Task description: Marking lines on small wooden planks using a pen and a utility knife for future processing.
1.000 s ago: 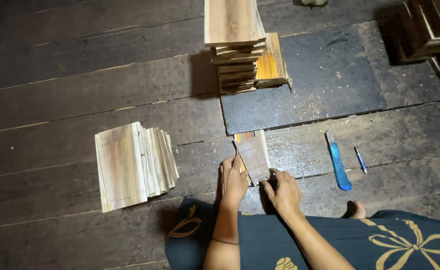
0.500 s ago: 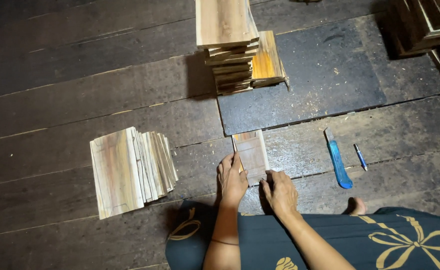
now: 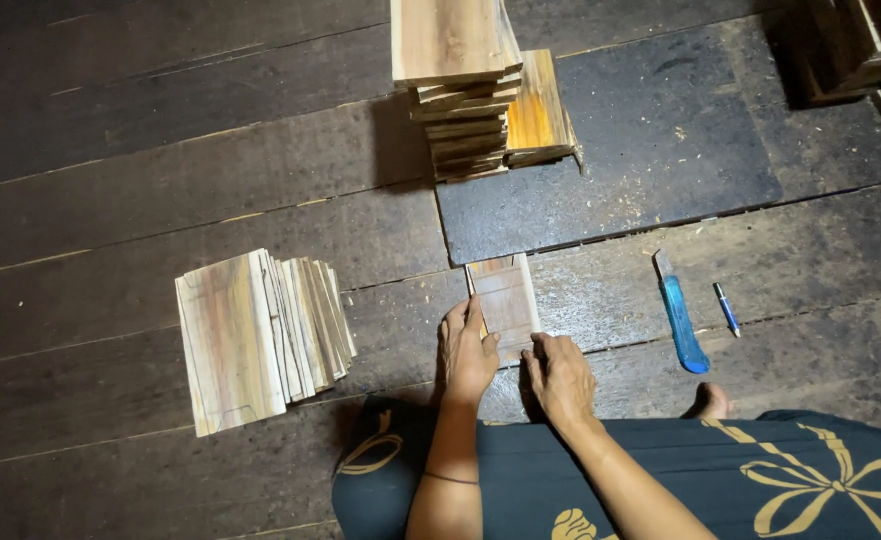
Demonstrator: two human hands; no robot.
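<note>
Two stacks of thin wooden boards share the dark plank floor [image 3: 110,150] with one small piece under the hands. Far left lies a fanned pile of pale boards [image 3: 260,335], its top sheet streaked tan and grey, the ones beneath showing only as slivers of edge along its right side. Next comes the left hand [image 3: 466,352], palm down, fingers stretched forward and close together along the left edge of the small wooden piece [image 3: 505,297]; whether the thumb grips underneath cannot be told. That piece lies flat on the floor just in front of the person's knees, a pale, narrow rectangle with faint lines across it; its near end is covered by both hands. The right hand [image 3: 558,375] rests at its near right corner, fingers curled down onto the wood, not wrapped around it. Behind, a tall stack of boards [image 3: 460,85] stands on a dark mat [image 3: 640,170], its top cut off by the frame, with an orange-toned board leaning at its right. Further right lie a blue-handled tool [image 3: 680,322] and a small blue pen [image 3: 726,308]. More wooden pieces at the upper right corner are too dark and cropped to make out.
</note>
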